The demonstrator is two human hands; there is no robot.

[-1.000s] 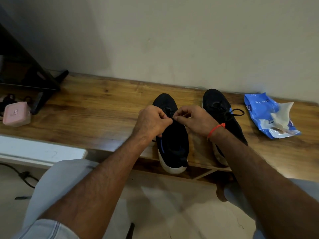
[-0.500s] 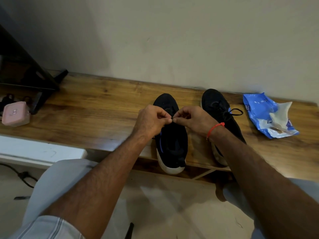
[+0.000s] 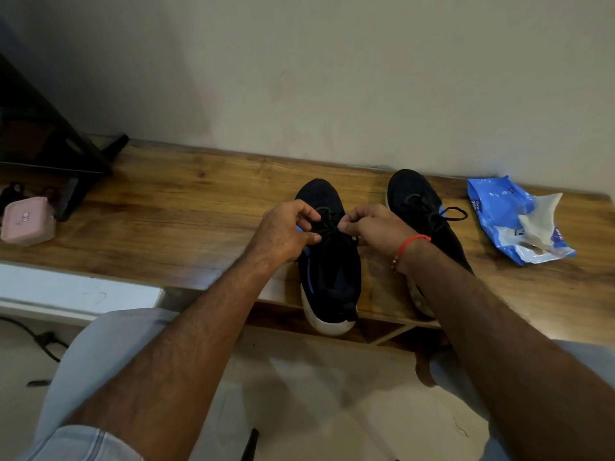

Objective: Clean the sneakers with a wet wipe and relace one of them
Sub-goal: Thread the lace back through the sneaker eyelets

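Hands [image 3: 286, 232] — pinched on lace [image 3: 327, 229]

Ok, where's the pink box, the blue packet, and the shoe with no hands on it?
Pink box [image 3: 26, 221], head view, on its lid.
Blue packet [image 3: 492, 204], head view, on its blue upper part.
Shoe with no hands on it [image 3: 411, 191], head view, on its toe.

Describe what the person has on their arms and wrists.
Both forearms are bare, with no sleeves reaching them. The right hand has a thin red thread bracelet with small gold beads at the wrist. The left hand and its wrist wear nothing.
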